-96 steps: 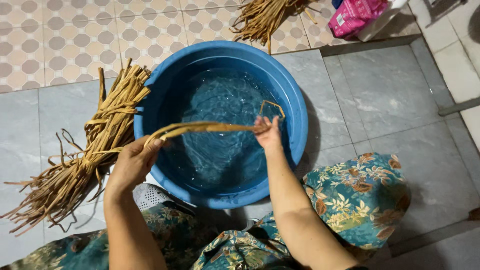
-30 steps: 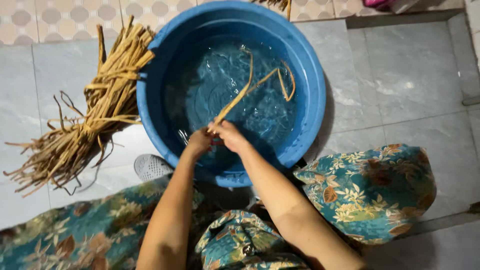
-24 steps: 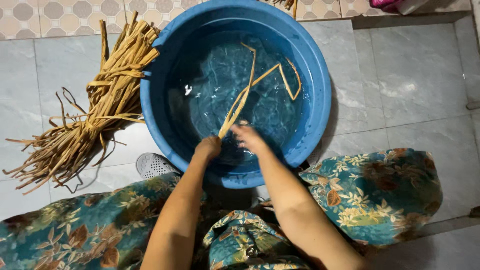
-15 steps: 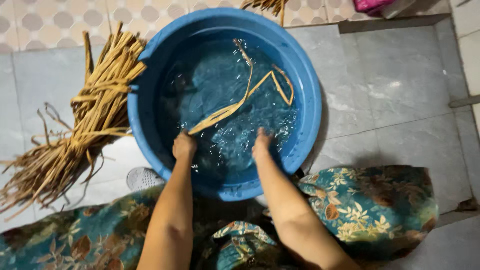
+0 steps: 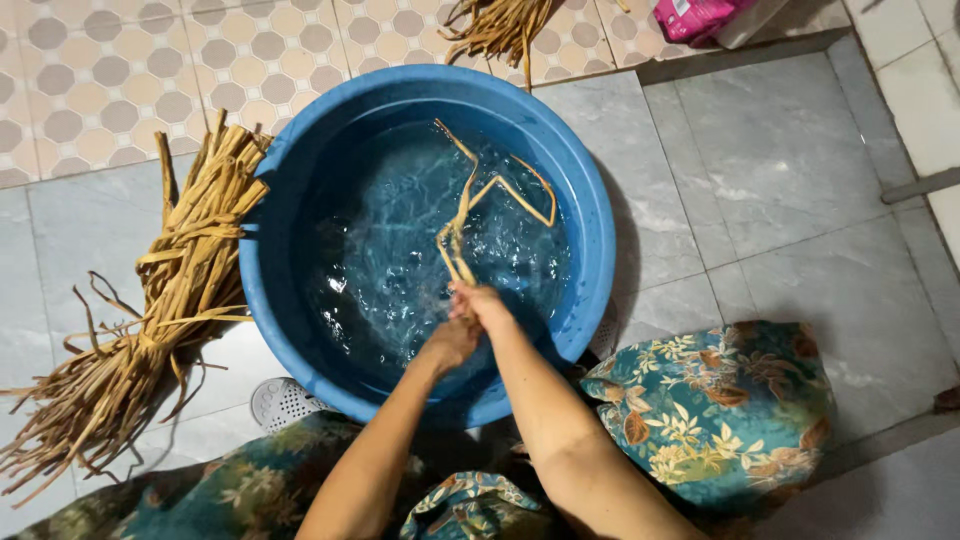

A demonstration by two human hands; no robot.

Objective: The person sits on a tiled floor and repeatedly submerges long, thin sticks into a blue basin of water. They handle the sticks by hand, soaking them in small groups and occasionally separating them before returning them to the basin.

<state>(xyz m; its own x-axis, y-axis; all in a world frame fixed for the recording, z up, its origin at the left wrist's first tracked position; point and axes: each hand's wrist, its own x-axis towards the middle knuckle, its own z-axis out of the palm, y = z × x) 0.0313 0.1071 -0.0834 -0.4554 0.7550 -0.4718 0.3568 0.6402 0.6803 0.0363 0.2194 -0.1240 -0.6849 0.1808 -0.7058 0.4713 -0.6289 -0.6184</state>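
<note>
Both hands, left [image 5: 448, 345] and right [image 5: 484, 303], clamped on strand [image 5: 462, 225] in basin [image 5: 590, 215], mid-soak; next probably lift toward bundle [image 5: 150, 320] left of basin.

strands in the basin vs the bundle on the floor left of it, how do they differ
The strands in the basin are few, wet and bent in the water of the blue basin, with the left hand and right hand closed on their near end. The bundle on the floor is many strands, out of the water, lying untouched on grey tiles. Both are tan, dried plant fibre.
</note>
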